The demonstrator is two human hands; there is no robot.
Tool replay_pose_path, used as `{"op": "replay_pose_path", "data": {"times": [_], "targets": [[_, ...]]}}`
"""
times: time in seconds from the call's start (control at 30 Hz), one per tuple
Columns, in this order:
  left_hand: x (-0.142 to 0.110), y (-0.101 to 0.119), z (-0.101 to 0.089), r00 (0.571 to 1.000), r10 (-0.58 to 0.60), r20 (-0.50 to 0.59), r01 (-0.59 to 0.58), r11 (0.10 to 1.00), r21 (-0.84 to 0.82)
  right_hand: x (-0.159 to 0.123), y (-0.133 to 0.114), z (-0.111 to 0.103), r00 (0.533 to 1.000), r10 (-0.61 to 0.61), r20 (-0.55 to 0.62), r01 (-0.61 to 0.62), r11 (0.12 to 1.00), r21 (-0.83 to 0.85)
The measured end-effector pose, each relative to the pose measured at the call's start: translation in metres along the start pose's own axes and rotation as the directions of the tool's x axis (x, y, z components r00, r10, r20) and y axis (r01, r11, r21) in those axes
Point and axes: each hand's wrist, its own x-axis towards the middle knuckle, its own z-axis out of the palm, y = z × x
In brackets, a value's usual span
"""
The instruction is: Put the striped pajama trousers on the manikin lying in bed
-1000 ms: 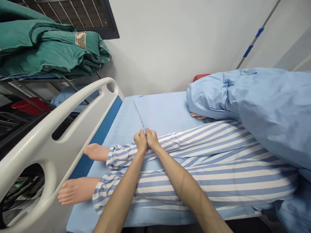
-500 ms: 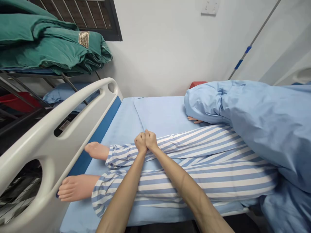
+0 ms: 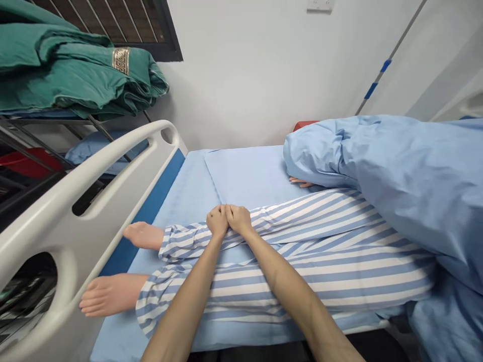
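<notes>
My left hand [image 3: 216, 221] and my right hand [image 3: 238, 219] are curled into fists, side by side and touching, over the far leg of striped trousers [image 3: 302, 216]. Whatever the fingers close on, if anything, is hidden beneath them. The blue-and-white trousers are on a figure lying on its back, with smooth, mannequin-like bare feet; the near foot [image 3: 113, 295] and the far foot [image 3: 145, 236] point left. Both my forearms reach across the near leg. A light blue quilt [image 3: 407, 171] is bunched over the body at right, and a bit of the figure's hand [image 3: 301, 182] shows under its edge.
A light blue sheet [image 3: 245, 171] covers the bed, with a fold line running toward my fists. The white footboard [image 3: 113, 166] rises at left. Beyond it, green padded covers [image 3: 86, 75] lie on a metal rack. A pole [image 3: 392, 55] leans by the wall [image 3: 241, 75].
My fists stay closed together over the far leg, turned slightly differently. The view has shifted a little, so the footboard and feet appear further left.
</notes>
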Motion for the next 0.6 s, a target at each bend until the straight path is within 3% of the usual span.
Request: {"op": "replay_pose_path", "data": {"times": [0.17, 0.3, 0.47, 0.6], "targets": [[-0.002, 0.0, 0.003, 1.0, -0.011, -0.008, 0.011, 1.0, 0.005, 0.001, 0.008, 0.003, 0.999, 0.004, -0.034, 0.001, 0.991, 0.134], [-0.005, 0.012, -0.004, 1.0, -0.007, 0.021, 0.008, 0.999, -0.05, 0.008, 0.012, 0.001, 0.996, 0.039, -0.08, -0.012, 0.95, 0.312], [-0.005, 0.048, -0.011, 0.998, 0.045, -0.039, -0.052, 0.982, -0.182, 0.016, 0.019, 0.001, 0.986, 0.089, -0.139, 0.016, 0.787, 0.617], [-0.009, 0.056, 0.005, 0.999, -0.019, -0.037, 0.008, 0.956, -0.293, 0.018, 0.022, -0.001, 0.974, 0.17, -0.146, -0.01, 0.683, 0.73]]}}
